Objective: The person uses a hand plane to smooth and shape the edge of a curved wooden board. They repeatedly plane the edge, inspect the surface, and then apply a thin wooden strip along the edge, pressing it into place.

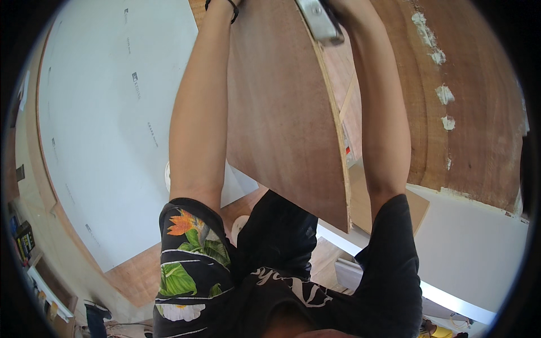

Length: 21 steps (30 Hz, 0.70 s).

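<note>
A brown plywood panel (279, 124) with a pale cut edge rises between my forearms. My left hand (232, 5), below which a black band circles the wrist, is at the panel's far left, cut off by the top edge, so its fingers are hidden. At the top right of the panel, my right hand (341, 10) holds a silver metal tool (319, 22) against the pale edge; that hand is partly cropped and blurred.
Left lies a large white sheet (101, 135) on plywood (135, 267). Right stands a brown wooden surface (479, 112) with white filler patches, above a pale grey surface (468, 248). Shelves (48, 287) with small items line the lower left edge.
</note>
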{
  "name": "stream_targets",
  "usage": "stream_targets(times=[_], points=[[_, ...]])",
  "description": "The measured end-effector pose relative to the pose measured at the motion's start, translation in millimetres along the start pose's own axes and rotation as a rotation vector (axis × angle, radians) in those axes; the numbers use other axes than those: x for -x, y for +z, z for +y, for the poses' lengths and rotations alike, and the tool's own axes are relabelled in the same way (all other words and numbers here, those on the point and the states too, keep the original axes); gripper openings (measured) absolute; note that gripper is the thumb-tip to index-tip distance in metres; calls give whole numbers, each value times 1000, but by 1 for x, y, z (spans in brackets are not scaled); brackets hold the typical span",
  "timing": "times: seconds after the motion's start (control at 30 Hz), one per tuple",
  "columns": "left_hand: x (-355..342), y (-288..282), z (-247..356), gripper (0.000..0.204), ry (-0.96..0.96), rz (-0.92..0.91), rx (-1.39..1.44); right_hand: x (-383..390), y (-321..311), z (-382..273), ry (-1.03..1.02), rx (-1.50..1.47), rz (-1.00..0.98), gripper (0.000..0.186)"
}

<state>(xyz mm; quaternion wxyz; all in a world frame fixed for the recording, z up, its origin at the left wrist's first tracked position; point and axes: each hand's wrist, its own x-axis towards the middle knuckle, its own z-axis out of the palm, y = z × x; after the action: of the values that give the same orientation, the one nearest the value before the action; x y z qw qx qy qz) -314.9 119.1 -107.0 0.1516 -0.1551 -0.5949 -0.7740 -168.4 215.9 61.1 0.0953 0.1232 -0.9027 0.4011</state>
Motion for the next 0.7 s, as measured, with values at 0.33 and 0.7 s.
stream_targets(times=[0.33, 0.7], points=[[-2, -2, -2, 52, 5, 2, 2, 46, -2, -20, 197, 131, 80, 84], [-8, -7, -2, 50, 18, 8, 9, 200, -5, -87, 458, -77, 105, 70]])
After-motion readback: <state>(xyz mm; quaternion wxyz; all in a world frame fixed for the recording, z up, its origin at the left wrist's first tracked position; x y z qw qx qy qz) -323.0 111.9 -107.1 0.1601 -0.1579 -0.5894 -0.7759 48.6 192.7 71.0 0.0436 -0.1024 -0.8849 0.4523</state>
